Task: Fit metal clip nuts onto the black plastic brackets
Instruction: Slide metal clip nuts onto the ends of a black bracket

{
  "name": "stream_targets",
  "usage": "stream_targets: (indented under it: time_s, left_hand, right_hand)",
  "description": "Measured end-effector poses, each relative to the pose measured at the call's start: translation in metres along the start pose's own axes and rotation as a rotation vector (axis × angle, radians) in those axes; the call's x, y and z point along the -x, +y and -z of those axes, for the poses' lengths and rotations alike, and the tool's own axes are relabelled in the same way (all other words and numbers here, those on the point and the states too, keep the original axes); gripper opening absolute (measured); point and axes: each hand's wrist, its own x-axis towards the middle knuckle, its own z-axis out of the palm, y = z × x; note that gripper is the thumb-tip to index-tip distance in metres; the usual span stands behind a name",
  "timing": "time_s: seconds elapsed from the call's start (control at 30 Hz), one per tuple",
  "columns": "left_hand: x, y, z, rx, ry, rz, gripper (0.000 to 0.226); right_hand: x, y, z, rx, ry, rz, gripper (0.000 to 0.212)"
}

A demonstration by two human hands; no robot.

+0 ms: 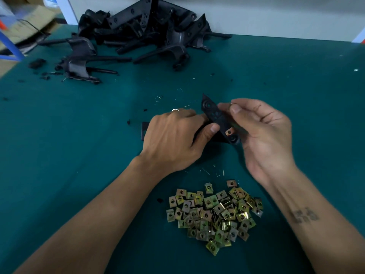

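Two hands' grips clamped on one black bracket (216, 117), left hand (173, 137), right hand (264, 133), brass-coloured clip nut (229, 132) fitted near its lower end

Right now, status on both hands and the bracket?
Left hand grips black bracket. Right hand pinches its upper edge. One clip nut fitted. Nothing in the way.

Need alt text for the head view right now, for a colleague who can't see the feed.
Both hands hold a black plastic bracket above a green table: the left hand grips its lower side, the right hand pinches near its top. One clip nut already sits on the bracket. A pile of loose clip nuts lies nearer the person, a heap of brackets at the far edge.
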Motion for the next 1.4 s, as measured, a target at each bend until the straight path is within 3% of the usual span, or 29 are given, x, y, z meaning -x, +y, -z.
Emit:
stream_targets:
  time_s: [0.2, 0.77, 0.97, 1.4]
  left_hand:
    - [-0.001, -0.002, -0.001, -0.012, -0.006, 0.011, 0.056]
    - [-0.001, -0.002, -0.002, -0.03, -0.003, 0.007, 0.055]
    - [-0.002, 0.0, -0.002, -0.036, 0.001, 0.013, 0.058]
    - [-0.001, -0.002, -0.001, -0.036, -0.014, 0.016, 0.059]
  right_hand:
    - [0.008, 0.004, -0.014, -0.238, 0.081, -0.111, 0.015]
    - [0.01, 0.013, -0.017, -0.126, 0.103, -0.036, 0.008]
    - [0.008, 0.013, -0.015, -0.251, 0.106, -0.056, 0.005]
    - [0.007, 0.023, -0.015, -0.098, 0.096, 0.045, 0.008]
